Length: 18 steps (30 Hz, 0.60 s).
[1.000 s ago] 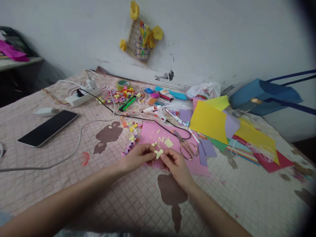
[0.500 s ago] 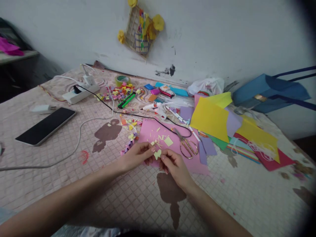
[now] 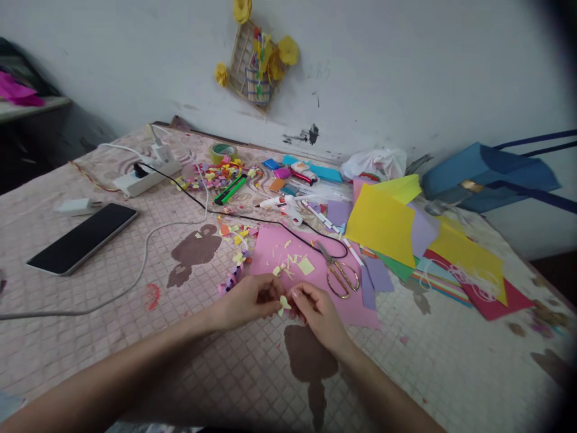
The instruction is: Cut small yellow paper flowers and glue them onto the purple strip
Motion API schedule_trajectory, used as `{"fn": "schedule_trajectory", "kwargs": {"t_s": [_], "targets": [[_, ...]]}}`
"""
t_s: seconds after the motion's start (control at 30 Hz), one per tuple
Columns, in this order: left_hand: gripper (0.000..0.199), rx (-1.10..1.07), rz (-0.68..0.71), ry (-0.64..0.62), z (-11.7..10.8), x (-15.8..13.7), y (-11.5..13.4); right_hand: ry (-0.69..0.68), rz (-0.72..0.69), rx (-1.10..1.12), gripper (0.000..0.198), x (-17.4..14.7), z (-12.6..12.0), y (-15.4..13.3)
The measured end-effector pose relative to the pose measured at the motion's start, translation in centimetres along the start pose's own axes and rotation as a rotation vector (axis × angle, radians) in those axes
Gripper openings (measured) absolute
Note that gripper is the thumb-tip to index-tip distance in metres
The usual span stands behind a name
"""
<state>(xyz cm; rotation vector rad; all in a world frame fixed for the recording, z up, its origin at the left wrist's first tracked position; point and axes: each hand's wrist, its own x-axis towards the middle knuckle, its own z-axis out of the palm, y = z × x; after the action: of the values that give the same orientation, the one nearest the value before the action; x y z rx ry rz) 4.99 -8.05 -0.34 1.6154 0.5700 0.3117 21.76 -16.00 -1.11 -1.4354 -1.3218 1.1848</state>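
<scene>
A small pale yellow paper butterfly (image 3: 284, 305) is held up between my two hands, low over the near edge of a pink paper sheet (image 3: 267, 245). My left hand (image 3: 256, 296) pinches it from the left, and the fingers of my right hand (image 3: 315, 308) close on its right side. On the pink sheet lie yellow paper scraps (image 3: 285, 264) and a small yellow square (image 3: 306, 266). Gold-handled scissors (image 3: 340, 273) rest on the sheet's right part. A purple strip with dark dots (image 3: 231, 279) sits just beyond my left hand.
A phone (image 3: 83, 239), charger (image 3: 77, 207) and power strip (image 3: 146, 174) stand at left, with cables crossing the table. Paper cut-outs (image 3: 216, 175), a green cutter (image 3: 230, 190) and a glue gun (image 3: 282, 204) lie behind. Coloured sheets (image 3: 381, 224) and a blue bag (image 3: 487, 179) are at right.
Both hands have come slightly nearer to me with the butterfly. Its wings, spread flat toward the camera before, now appear turned and folded. The camera view has shifted slightly.
</scene>
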Motion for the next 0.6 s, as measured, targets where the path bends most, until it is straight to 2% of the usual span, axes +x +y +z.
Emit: {"fn": "schedule_trajectory", "kwargs": {"t_s": [0.13,0.23,0.33,0.43,0.6], "targets": [[0.008,0.324,-0.003,0.076,-0.3,-0.4,0.0,0.106,-0.203,-0.293,0.009,1.7,-0.9,-0.7],[0.009,0.430,0.008,0.113,-0.7,-0.3,-0.5,0.042,-0.313,-0.485,0.016,3.6,-1.3,-1.2],[0.010,0.483,0.013,0.139,-0.9,-0.2,-0.8,-0.053,-0.356,-0.642,0.026,5.2,-1.2,-1.3],[0.011,0.477,0.002,0.146,-1.1,-0.1,-0.7,-0.122,-0.371,-0.761,0.027,6.1,-0.9,-0.9],[0.012,0.466,-0.029,0.151,-1.2,-0.1,-0.4,-0.075,-0.373,-0.763,0.014,6.4,-0.5,-0.4]]}}
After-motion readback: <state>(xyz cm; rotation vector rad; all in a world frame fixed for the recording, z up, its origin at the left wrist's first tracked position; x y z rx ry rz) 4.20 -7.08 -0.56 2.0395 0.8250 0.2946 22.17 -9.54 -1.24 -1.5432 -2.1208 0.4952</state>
